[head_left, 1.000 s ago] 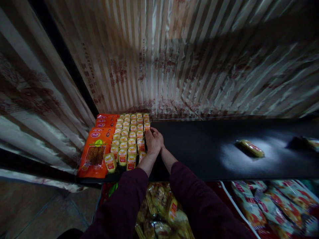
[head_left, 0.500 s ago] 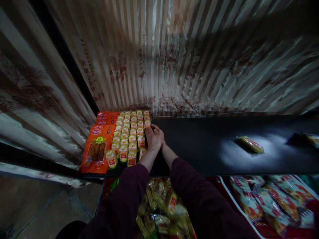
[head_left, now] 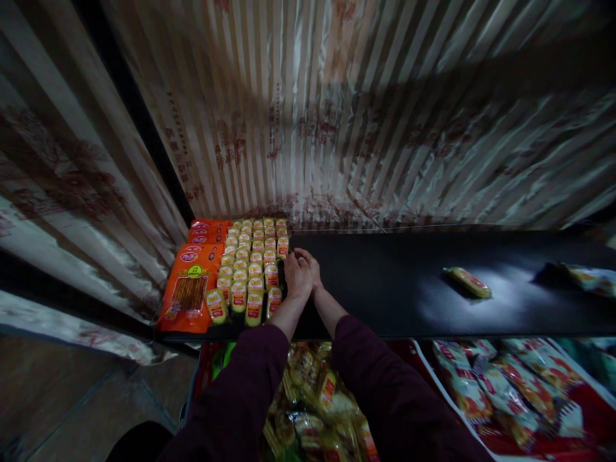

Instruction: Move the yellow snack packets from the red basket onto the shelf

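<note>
My left hand (head_left: 298,278) is close to the right side of a block of small yellow wrapped snack packs (head_left: 255,271), which stand in rows on a black shelf (head_left: 366,282). Against it lies my right hand (head_left: 312,266), its bent fingers reaching over the left fingertips. Both hands look closed, fingers drawn together; whatever is between them is hidden. A thin dark gap shows between my left hand and the nearest packs. Left of the rows lie flat orange bags (head_left: 195,282) with a clear window showing brown sticks.
Farther right on the shelf lie a single yellow pack (head_left: 466,283) and another wrapped packet (head_left: 594,280). Below the front edge are a heap of yellow packs (head_left: 308,385) and a red crate with a white rim (head_left: 447,398) holding white-and-red bags. A striped curtain (head_left: 308,128) hangs behind.
My hands have drawn slightly away from the packs, toward me and to the right. A pack near the back right of the rows shows more fully. The camera view has shifted a little.
</note>
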{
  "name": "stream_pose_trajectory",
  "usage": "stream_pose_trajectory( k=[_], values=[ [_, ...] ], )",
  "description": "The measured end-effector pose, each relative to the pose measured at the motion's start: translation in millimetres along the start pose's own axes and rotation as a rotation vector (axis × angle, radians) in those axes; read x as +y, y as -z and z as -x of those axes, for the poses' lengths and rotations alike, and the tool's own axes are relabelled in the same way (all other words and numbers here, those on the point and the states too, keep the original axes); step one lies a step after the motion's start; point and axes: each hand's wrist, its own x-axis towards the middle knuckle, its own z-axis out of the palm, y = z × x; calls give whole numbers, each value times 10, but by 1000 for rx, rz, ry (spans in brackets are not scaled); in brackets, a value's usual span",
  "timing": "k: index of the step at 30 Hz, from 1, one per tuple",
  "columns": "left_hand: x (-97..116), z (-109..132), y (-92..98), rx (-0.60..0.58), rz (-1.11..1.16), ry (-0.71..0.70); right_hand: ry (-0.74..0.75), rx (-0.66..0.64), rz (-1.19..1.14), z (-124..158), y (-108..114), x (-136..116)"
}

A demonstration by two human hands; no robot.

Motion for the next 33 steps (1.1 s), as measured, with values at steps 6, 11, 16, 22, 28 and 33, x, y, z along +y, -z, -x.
stream_pose_trajectory(
  k=[6,11,16,22,28,33],
  values=[
    [63,354,142,-26,4,33,-79,9,-67,374,191,-301],
    [63,797,404,-78,11,22,-84,17,-61,860,259,-467],
    [-126,1241,705,-148,55,-41,-59,-20,28,1413,302,-599],
    [-634,1774,1001,-255,169,-4,-39,-154,170,2117,280,-593],
    [-1305,2314,1051,-394,74,286,-198,-464,414,2879,117,-304],
    [-1637,2630,934,-407,28,305,-250,-467,478,3315,140,-93]
  ],
)
